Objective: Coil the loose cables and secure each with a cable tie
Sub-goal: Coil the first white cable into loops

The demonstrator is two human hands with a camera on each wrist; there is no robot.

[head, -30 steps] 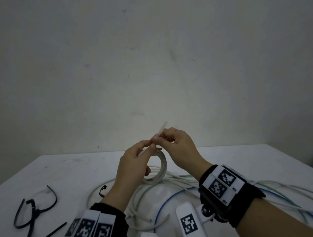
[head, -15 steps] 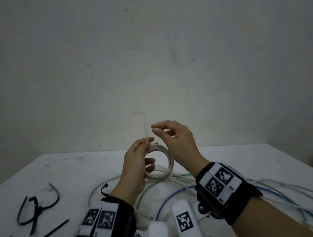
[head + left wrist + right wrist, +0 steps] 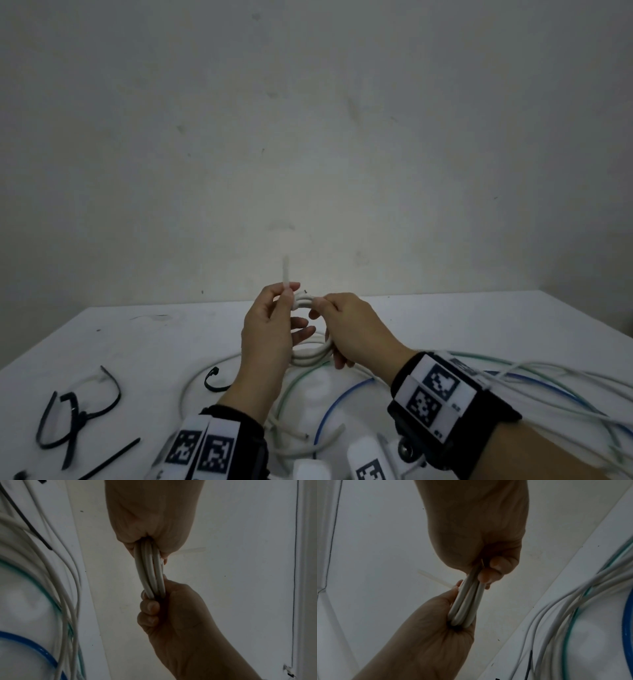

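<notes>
A small coil of white cable [image 3: 310, 356] is held up above the table between both hands. My left hand [image 3: 290, 293] pinches the tail of a pale cable tie [image 3: 285, 275] at the top of the coil, and the tail stands upright. My right hand [image 3: 317, 305] grips the coil from the right, thumb at the top and fingers curled round its lower part. In the left wrist view the coil [image 3: 150, 572] runs between my left hand [image 3: 150, 540] and right hand [image 3: 154, 599]. In the right wrist view the tie tail [image 3: 435, 578] sticks out past the coil [image 3: 465, 604].
Loose white, green [image 3: 291, 383] and blue [image 3: 339, 401] cables sprawl over the white table [image 3: 137, 342] under and to the right of my hands. Several black cable ties [image 3: 78, 414] lie at the front left, one more [image 3: 214, 380] by my left forearm. A bare wall stands behind.
My right hand let go of the tie tail and dropped to grip the coil. My left hand now holds the tail, which has swung from leaning right to upright.
</notes>
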